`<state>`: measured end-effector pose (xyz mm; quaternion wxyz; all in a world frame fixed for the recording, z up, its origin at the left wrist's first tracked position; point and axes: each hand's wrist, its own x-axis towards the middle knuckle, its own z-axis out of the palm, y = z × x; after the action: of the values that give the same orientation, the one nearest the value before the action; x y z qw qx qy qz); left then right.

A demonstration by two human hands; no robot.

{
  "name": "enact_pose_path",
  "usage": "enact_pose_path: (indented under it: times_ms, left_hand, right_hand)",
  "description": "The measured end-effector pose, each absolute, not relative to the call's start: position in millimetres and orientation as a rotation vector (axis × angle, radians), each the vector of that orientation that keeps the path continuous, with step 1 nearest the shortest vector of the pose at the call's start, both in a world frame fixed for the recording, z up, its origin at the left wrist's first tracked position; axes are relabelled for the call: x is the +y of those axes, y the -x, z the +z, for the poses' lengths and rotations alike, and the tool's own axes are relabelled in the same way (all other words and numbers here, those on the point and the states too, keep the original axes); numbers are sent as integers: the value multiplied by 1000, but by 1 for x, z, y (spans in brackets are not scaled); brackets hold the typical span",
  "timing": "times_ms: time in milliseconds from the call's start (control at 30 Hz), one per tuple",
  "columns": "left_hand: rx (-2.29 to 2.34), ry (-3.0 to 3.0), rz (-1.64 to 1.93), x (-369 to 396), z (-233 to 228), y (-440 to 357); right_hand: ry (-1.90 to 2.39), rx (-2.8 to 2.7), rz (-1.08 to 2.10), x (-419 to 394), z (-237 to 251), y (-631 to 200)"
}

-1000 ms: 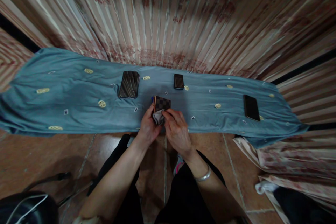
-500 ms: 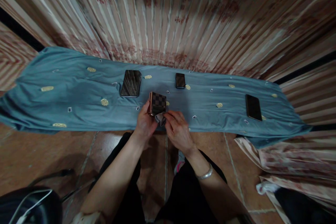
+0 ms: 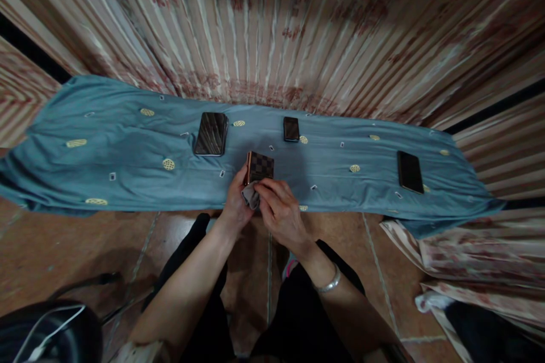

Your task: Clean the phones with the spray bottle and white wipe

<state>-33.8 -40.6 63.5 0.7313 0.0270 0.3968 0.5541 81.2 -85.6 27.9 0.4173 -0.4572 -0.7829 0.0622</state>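
My left hand (image 3: 237, 199) is closed around the lower left side of a small squarish phone (image 3: 261, 165), which looks like a folded flip phone with a brown checkered cover and gold-coloured edges. My right hand (image 3: 281, 210) pinches a crumpled grey cloth (image 3: 251, 195) against the phone's lower end. Fingers and cloth hide that end. Both hands are held together over the front edge of the blue cloth-covered table (image 3: 200, 181).
On the blue cover lie a glossy black device (image 3: 210, 134) to the left, a small dark device (image 3: 291, 129) behind the hands and a black phone (image 3: 410, 172) on the right. A pleated curtain (image 3: 272, 28) hangs behind. A black stool (image 3: 51, 332) with a white cable stands lower left.
The checkered phone has shifted slightly right and tilted so less of its face shows. The grey cloth and my right hand have moved a little left and down along its lower end.
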Motion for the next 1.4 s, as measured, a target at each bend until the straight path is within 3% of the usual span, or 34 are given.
enact_pose_path:
  times_ms: [500, 1400]
  left_hand:
    - [890, 133, 1169, -46, 70, 15]
    - [798, -160, 1292, -39, 59, 36]
  right_hand:
    - [1271, -2023, -62, -90, 33, -84]
    - [1312, -2061, 104, -92, 25, -99]
